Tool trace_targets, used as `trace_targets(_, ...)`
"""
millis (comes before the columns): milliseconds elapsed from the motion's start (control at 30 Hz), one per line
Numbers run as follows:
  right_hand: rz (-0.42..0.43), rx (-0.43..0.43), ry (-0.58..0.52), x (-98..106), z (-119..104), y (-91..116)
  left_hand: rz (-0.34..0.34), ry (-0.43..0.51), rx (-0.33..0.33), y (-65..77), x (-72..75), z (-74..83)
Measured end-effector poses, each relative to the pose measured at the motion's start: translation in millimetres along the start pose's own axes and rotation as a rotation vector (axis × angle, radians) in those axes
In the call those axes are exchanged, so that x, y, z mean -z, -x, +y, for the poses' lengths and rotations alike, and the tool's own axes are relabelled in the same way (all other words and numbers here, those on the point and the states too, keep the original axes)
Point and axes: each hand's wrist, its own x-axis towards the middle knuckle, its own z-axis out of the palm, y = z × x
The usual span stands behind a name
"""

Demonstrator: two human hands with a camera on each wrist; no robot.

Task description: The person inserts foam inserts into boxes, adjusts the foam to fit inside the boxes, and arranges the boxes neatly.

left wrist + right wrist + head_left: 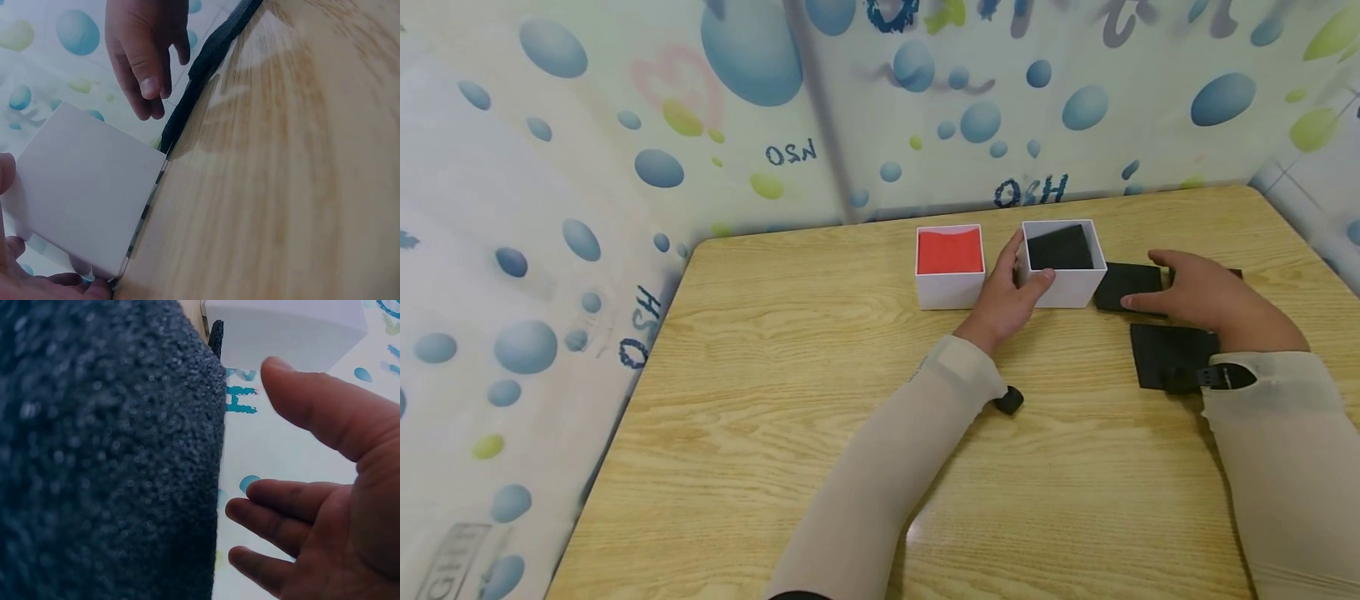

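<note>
My left hand (pixel 1002 302) grips the left side of an open white box (pixel 1071 292), its thumb on the near rim. Inside that box lies a black piece (pixel 1062 248), tilted against the walls. Over black flat pieces (pixel 1123 277) on the table hovers my right hand (pixel 1213 293), thumb and fingers spread with nothing between them. In the right wrist view, black textured fabric (pixel 112 456) fills the left side beside the extended fingers. Another black piece (pixel 1157 346) lies nearer, partly under the right wrist. The left wrist view has the box's white wall (pixel 87 187) between thumb and fingers.
A second white box (pixel 951 292) holding red folded material (pixel 950 252) stands just left of the left hand. The wooden table (pixel 760 375) meets a wall covering (pixel 880 108) printed with blue and green drops at the back and left.
</note>
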Motion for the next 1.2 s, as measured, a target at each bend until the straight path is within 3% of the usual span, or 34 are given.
trace_targets(433, -0.045, 0.01, 0.008, -3.7, 1.7, -3.7, -0.002, 0.0, -0.006, 0.5, 0.6, -0.5)
trace_targets(1200, -0.039, 0.055, 0.039, -7.3, 4.2, -5.8, 0.01, -0.019, -0.005, -1.7, -0.7, -1.7)
